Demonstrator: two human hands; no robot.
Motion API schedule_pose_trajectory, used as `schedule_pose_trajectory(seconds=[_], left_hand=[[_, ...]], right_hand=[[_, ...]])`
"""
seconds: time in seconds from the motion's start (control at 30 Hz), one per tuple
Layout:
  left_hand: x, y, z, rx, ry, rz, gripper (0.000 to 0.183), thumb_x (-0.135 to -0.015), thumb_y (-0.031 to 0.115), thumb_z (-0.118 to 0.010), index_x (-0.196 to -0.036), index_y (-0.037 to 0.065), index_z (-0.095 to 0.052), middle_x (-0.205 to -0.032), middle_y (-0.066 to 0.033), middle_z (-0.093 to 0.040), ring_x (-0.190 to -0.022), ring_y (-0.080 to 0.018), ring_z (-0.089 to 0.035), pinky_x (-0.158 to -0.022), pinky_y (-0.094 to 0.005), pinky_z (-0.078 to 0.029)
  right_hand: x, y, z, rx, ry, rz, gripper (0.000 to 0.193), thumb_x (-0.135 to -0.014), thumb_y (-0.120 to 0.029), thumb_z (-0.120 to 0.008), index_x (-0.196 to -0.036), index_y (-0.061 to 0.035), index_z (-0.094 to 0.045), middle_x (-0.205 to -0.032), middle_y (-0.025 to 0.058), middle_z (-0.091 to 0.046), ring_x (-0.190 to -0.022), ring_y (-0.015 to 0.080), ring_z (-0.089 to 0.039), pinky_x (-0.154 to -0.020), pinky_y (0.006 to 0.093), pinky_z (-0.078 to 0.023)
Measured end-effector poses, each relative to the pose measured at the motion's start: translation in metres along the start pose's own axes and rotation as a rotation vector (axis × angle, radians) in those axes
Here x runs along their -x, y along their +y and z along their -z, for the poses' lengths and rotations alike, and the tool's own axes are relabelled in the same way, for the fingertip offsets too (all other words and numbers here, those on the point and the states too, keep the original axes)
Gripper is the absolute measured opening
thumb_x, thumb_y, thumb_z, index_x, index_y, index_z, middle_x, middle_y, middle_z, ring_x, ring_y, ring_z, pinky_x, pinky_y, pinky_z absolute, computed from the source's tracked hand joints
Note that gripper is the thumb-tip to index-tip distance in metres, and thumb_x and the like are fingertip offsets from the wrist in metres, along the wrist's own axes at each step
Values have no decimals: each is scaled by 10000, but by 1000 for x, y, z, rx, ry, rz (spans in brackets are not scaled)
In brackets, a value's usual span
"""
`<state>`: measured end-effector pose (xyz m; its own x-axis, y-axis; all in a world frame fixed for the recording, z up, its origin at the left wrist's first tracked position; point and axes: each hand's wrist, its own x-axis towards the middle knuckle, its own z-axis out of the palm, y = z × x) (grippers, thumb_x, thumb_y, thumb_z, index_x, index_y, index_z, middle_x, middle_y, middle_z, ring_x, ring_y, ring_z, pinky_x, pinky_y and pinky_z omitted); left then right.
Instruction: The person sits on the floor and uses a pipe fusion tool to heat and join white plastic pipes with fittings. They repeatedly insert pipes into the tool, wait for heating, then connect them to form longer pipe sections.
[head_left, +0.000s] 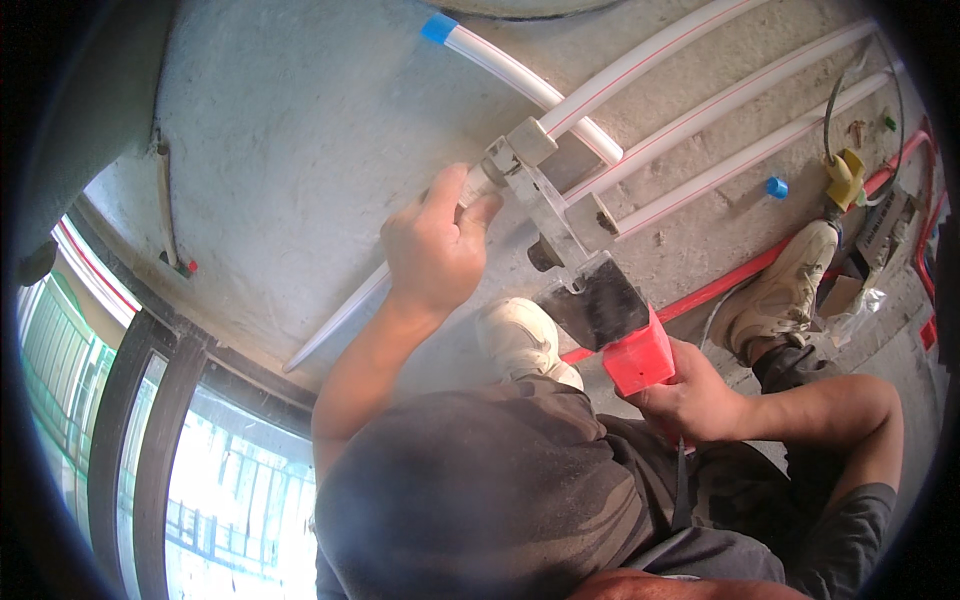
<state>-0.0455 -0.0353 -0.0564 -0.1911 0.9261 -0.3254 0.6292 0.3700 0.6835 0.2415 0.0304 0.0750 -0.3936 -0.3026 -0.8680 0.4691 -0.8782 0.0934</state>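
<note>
My right hand [695,395] is closed around the red handle of a pipe fusion welder [600,305]. Its flat metal heating plate [545,203] points away from me and carries round dies on its sides. At the far die, the end of a white pipe with a red stripe [655,50] meets the tool from the right. On the opposite side, my left hand [435,245] grips a pale pipe fitting [480,187] against the die. Fingers partly cover the fitting, so its exact shape is hidden.
More white pipes [725,105] lie at the upper right, one with a blue end [437,28]. A red pipe [735,280] crosses the floor past my shoes [785,285]. Farther right are a small blue piece [776,187], a yellow object [845,180] and clear plastic [860,305]. Glazing [240,490] stands lower left.
</note>
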Motion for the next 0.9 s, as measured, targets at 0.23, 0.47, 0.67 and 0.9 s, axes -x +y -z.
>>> schedule_pose_trajectory(seconds=[0.23,0.47,0.67,0.9], left_hand=[[-1,0,-1,17,15,-27,348,-857,137,-787,-1145,-25,-675,-682,-174,-675,-566,-378,-663,-500,-449,-474],[-1,-1,-1,-8,9,-37,352,-859,143,-790,-1143,-28,-672,-672,-170,-666,-563,-376,-661,-495,-448,-469],[0,0,0,1,-3,-9,361,-864,157,-794,-1149,-29,-673,-673,-174,-666,-562,-372,-660,-494,-444,-470],[1,-2,1,-28,-2,-28,375,-876,187,-795,-1170,-12,-676,-693,-170,-684,-576,-378,-667,-511,-451,-482]], right_hand=[[0,4,1,-19,-10,-11,304,-992,-87,-652,-1289,-56,-597,-949,-43,-626,-767,46,-556,-624,240,-443],[2,-5,-1,41,50,-59,156,-961,-130,-723,-1057,-30,-652,-764,18,-639,-607,110,-614,-532,281,-477],[0,2,2,15,83,-65,161,-923,-94,-731,-1048,2,-695,-756,45,-661,-603,137,-642,-524,297,-494],[1,-11,-7,99,81,-85,154,-934,-138,-716,-933,6,-662,-708,67,-668,-554,156,-652,-493,303,-501]])
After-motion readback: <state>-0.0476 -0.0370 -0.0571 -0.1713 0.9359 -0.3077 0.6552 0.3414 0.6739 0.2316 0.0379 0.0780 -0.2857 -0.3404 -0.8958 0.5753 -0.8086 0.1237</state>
